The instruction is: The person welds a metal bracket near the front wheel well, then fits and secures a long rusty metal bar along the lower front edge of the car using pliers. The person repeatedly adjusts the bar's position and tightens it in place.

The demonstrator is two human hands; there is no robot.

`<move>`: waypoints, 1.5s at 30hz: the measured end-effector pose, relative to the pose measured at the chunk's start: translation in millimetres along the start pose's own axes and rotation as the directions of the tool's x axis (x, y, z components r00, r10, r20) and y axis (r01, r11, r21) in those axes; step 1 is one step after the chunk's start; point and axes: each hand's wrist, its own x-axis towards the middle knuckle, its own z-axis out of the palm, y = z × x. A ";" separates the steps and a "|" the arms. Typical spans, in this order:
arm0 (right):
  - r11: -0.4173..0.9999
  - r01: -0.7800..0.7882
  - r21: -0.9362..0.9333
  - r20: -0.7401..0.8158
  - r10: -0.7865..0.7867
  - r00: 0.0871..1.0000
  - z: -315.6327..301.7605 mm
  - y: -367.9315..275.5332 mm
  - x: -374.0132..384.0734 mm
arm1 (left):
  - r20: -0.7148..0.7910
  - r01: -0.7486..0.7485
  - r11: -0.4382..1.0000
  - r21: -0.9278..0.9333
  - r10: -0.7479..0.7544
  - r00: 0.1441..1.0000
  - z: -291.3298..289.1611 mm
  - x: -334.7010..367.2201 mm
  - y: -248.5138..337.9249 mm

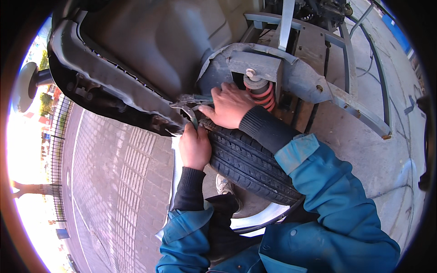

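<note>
i hold the pliers just past the far end of the tire, a little to its left. my left hand, beside the tire's far left edge, is clenched round 1 handle, thumb upward. my right hand, over the tire's far end, grasps the other handle between thumb and bent fingers. the head of the pliers is at the edge of the dark body panel, which runs left of and beyond the tire; i cannot tell if its jaws bite there. beyond the tire, on its right, stands a red coil spring beneath a bolted bracket. a grey metal frame spreads right of the tire, and paving lies to its left.
</note>
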 end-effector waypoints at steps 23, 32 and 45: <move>0.984 -0.025 0.174 0.462 -0.059 0.885 11.9 -0.3 66.6 | 0.213 -0.223 0.941 0.255 0.171 0.962 -17.4 -3.6 46.8; 0.991 -0.017 0.131 0.366 -0.032 0.930 18.0 -1.2 57.7 | 0.250 -0.315 0.926 0.209 0.261 0.932 -26.9 -5.5 37.6; 0.994 -0.010 0.112 0.330 -0.027 0.944 31.0 1.5 62.2 | 0.217 -0.318 0.946 0.066 0.298 0.930 -27.7 1.7 22.2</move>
